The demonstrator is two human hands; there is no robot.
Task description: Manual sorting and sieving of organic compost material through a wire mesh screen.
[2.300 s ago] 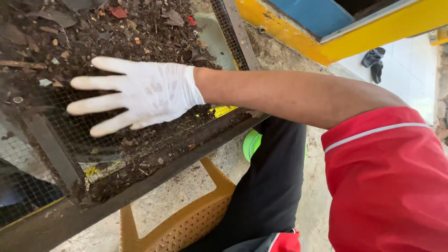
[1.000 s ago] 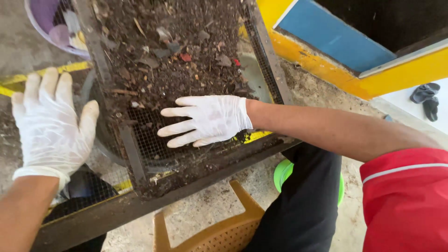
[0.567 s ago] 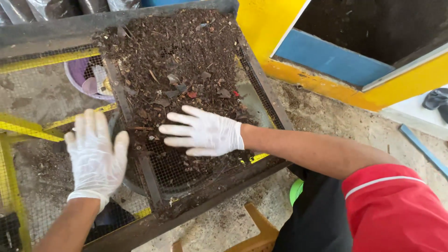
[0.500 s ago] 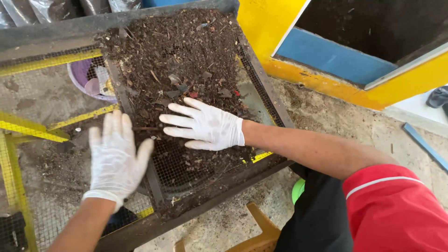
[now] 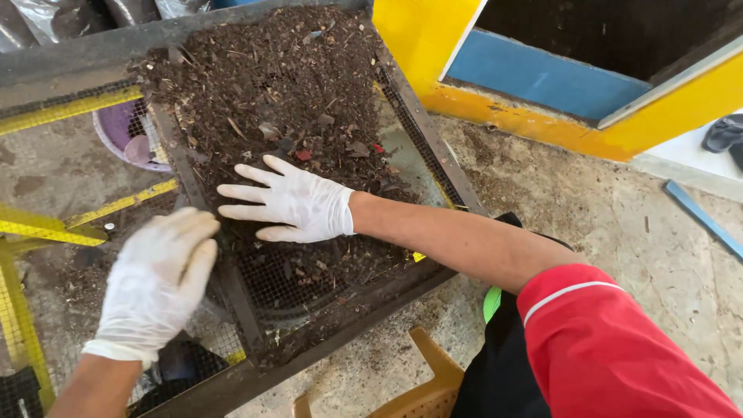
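My left hand has swung in, fingers together, over the sieve frame's near-left corner, joining my right hand splayed flat on compost.

A dark metal-framed wire-mesh sieve tray lies tilted across the middle of the scene, and a heap of dark brown soil and plant debris fills its far half. The white-gloved right hand lies flat on the mesh at the near edge of that heap. The white-gloved left hand is to the left and nearer, over the tray's left frame bar. Below the mesh, far left, sits a round purple plastic bowl. A yellow-and-blue painted wall stands to the right. On the near side, an orange plastic stool rests on the concrete floor.
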